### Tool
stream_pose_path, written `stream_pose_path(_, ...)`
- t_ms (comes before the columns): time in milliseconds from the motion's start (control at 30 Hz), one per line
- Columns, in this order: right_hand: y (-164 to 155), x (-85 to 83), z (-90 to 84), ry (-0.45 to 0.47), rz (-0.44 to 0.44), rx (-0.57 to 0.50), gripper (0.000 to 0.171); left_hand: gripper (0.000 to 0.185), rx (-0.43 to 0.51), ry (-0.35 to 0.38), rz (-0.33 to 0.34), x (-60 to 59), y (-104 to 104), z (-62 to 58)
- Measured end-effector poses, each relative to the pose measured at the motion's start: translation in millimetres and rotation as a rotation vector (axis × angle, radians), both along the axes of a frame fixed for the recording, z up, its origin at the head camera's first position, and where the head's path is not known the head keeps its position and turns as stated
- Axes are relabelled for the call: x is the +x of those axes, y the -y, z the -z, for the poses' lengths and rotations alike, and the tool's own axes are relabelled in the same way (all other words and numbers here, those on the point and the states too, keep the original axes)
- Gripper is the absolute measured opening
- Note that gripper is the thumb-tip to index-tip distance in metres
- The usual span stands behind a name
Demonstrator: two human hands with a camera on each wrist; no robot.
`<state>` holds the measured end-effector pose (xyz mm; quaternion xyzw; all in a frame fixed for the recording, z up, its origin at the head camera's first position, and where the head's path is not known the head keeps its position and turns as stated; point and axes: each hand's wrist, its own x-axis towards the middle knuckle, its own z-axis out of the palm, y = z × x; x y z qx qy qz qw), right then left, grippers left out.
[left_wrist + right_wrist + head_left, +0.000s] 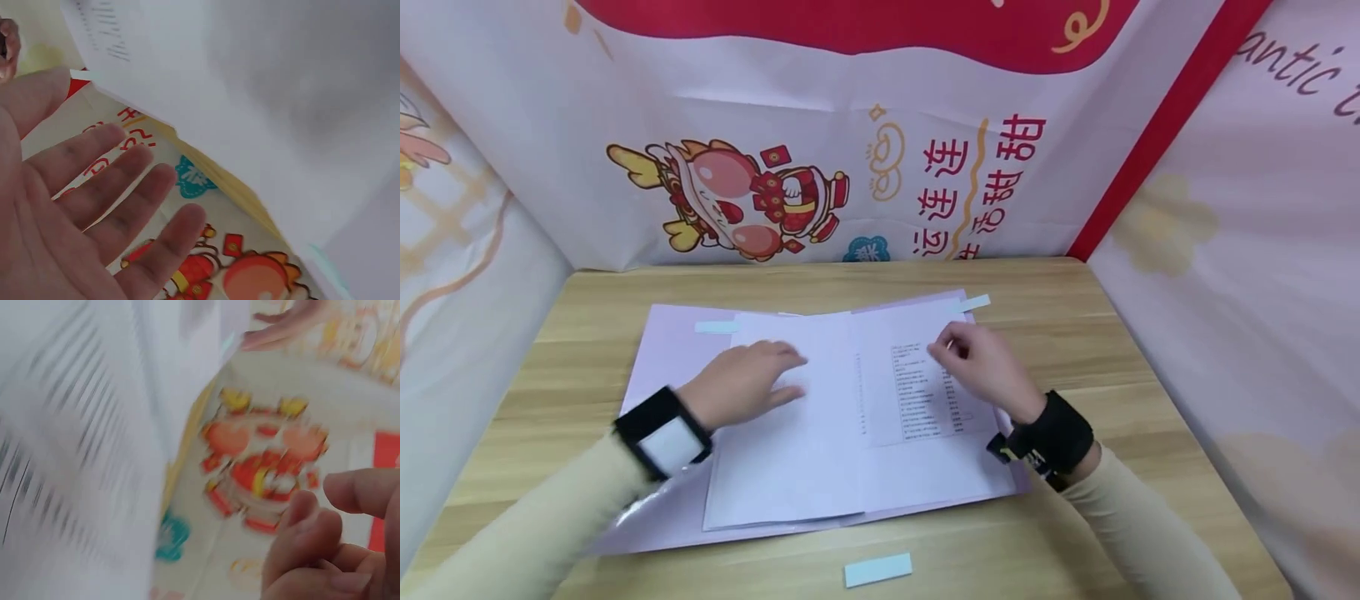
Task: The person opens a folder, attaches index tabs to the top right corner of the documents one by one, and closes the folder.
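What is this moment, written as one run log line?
left hand: flat on white sheets | right hand: fingers curled over printed sheet, grip unclear | folder: open on table

— That bench (1075, 333) looks like pale wood grain, smooth, with a slight sheen.

— And the folder (658, 350)? Lilac plastic, I'd say, a bit glossy at the near corner.

— The sheets (790, 450) inside are plain matt white paper, one printed.

— The backdrop (925, 125) behind is a printed sheet, creased, faintly shiny.

— Black cloth-like wrist straps (1056, 437) on cream knit sleeves (1150, 533).
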<state>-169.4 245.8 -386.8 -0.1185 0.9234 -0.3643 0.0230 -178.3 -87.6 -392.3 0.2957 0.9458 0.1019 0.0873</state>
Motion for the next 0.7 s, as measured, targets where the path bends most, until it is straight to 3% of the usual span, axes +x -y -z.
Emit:
stream_pose_path(133, 26, 25.8, -10.2, -0.002, -0.149, 0.022, 0.013, 0.062, -0.026, -0.027, 0.002, 25.7, 41, 8.4)
stream_pose_path(367, 77, 62.1, -15.7, -0.007, -0.371, 0.077, 0.014, 0.099, -0.048, -0.105, 0.009, 60.0, 99, 21.5)
stream_pose_path(533, 111, 82.6, -9.2, -0.011, -0.518, 0.131, 0.019, 0.115, -0.074, -0.106, -0.001, 75.4, 120, 34.0)
stream_pose_path(700, 147, 96.6, 3.6, -0.021, -0.570, 0.253, 0.025, 0.125, -0.076, -0.064, -0.029, 83.8, 125, 45.9)
